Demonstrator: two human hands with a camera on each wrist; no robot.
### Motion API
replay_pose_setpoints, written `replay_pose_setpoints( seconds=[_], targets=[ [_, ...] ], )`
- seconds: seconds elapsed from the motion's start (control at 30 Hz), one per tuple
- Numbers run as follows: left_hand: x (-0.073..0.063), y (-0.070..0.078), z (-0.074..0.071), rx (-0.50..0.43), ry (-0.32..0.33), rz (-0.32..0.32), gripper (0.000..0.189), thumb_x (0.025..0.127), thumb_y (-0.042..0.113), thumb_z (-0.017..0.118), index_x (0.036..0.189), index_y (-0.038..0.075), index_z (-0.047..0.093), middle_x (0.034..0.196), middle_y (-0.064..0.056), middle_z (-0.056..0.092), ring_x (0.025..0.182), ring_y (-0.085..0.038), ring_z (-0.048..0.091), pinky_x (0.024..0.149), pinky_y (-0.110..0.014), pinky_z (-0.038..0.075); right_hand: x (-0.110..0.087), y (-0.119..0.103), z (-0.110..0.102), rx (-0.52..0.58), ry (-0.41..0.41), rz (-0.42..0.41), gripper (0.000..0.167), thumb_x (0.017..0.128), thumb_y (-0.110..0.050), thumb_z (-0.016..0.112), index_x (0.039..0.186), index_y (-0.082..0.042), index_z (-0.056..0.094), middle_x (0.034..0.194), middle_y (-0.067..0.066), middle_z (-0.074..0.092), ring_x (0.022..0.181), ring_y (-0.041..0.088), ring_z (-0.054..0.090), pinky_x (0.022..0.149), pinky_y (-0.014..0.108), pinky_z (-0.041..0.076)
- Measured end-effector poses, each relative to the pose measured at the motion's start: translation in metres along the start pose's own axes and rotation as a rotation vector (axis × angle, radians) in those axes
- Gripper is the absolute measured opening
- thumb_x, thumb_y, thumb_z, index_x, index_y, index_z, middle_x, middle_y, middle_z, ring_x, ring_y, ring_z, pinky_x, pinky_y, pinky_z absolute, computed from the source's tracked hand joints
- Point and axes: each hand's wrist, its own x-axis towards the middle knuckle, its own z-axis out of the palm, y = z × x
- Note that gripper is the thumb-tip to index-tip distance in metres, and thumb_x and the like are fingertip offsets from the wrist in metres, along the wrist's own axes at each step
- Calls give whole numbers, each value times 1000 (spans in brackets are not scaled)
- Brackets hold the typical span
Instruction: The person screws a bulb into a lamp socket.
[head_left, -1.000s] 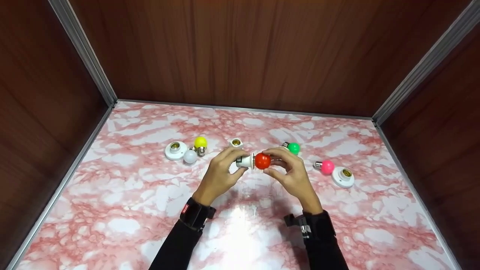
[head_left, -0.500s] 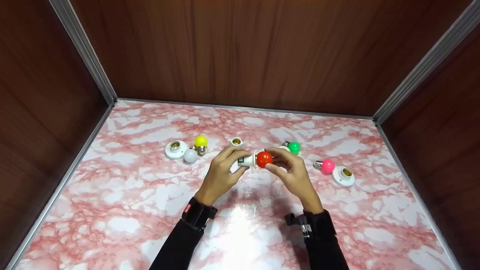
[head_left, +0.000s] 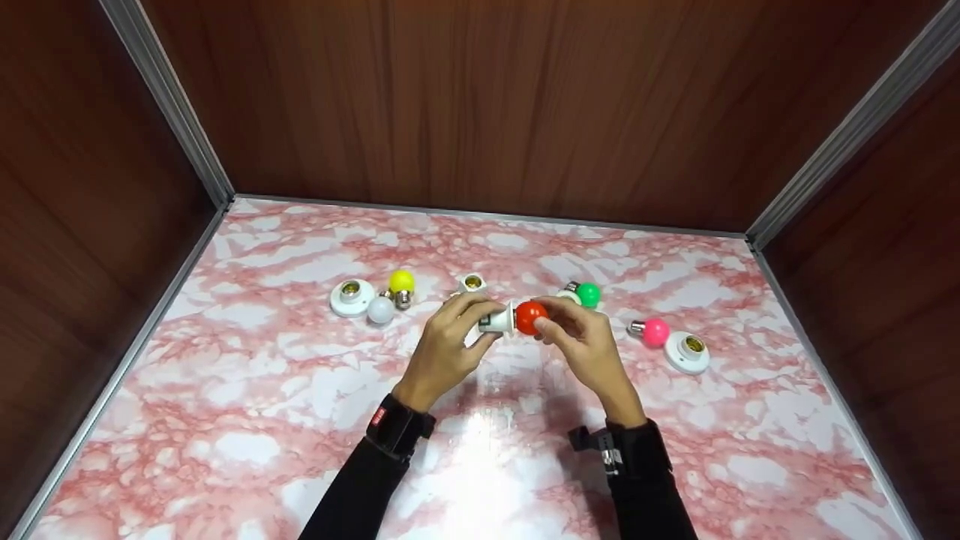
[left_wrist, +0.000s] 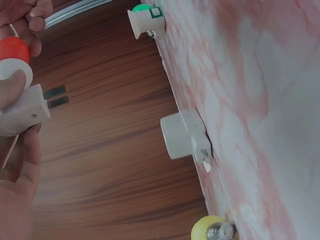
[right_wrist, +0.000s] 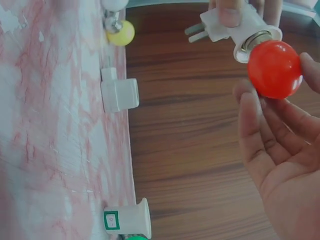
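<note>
My left hand (head_left: 447, 341) grips a white plug-in lamp socket (right_wrist: 250, 27), fingers and thumb around its body. The socket has a flared rim and two flat metal prongs. At its mouth sits a red round bulb (head_left: 531, 318), part of its metal base showing inside the rim in the right wrist view. My right hand (head_left: 583, 341) pinches this bulb between thumb and fingertips. Both hands hold the pair sideways above the marbled table, bulb to the right. In the left wrist view the red bulb (left_wrist: 14, 50) shows behind the socket's white rim.
Left on the table (head_left: 247, 450) stand a round lamp base (head_left: 351, 298), a yellow bulb (head_left: 402, 282) and a white bulb (head_left: 380, 310). Behind the hands is another socket (head_left: 472, 283). A green bulb (head_left: 589, 295), pink bulb (head_left: 656, 332) and second round base (head_left: 687, 353) lie right.
The socket and red bulb have shifted slightly rightward. My right thumb has moved up across the front of the bulb, its fingers changing place around it. The things on the table stay put.
</note>
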Motion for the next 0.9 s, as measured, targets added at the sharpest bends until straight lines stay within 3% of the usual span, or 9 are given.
replay_pose_setpoints(
  seconds=[0.13, 0.27, 0.43, 0.63, 0.9],
  targets=[
    [-1, 0, 0, -91, -42, -72, 34, 94, 13, 81, 126, 7, 74, 124, -9, 74, 114, -22, 73, 98, -38, 63, 1, 0, -1, -14, -2, -83, 46, 94, 1, 76, 138, 4, 66, 125, 27, 74, 99, 7, 75, 84, 21, 65],
    [-2, -1, 1, -191, -82, -137, 38, 95, 15, 80, 132, 6, 71, 129, -11, 74, 102, -20, 72, 87, -39, 64, 2, 3, -3, -32, -18, -244, 66, 79, 8, 87, 141, 2, 63, 140, 26, 65, 119, 9, 71, 99, 24, 63],
    [-2, -2, 1, -248, -118, -188, 38, 98, 18, 77, 134, 7, 71, 130, -9, 75, 96, -16, 70, 84, -29, 61, 2, 7, -4, -112, -22, -391, 55, 74, 11, 89, 125, -3, 73, 136, 22, 68, 124, 13, 69, 99, 23, 63],
    [-2, -3, 1, -244, -137, -202, 38, 98, 20, 77, 133, 7, 71, 131, -9, 75, 98, -15, 70, 86, -27, 61, 2, 8, -3, -93, -27, -394, 42, 76, 12, 88, 114, -3, 77, 125, 21, 72, 119, 11, 69, 98, 19, 62],
    [-1, -2, 0, -248, -107, -170, 38, 95, 17, 80, 131, 7, 72, 127, -10, 75, 93, -17, 69, 83, -28, 60, 2, 9, -3, -68, -29, -346, 47, 75, 11, 88, 118, -1, 76, 123, 22, 72, 117, 13, 72, 100, 21, 62]
  ],
)
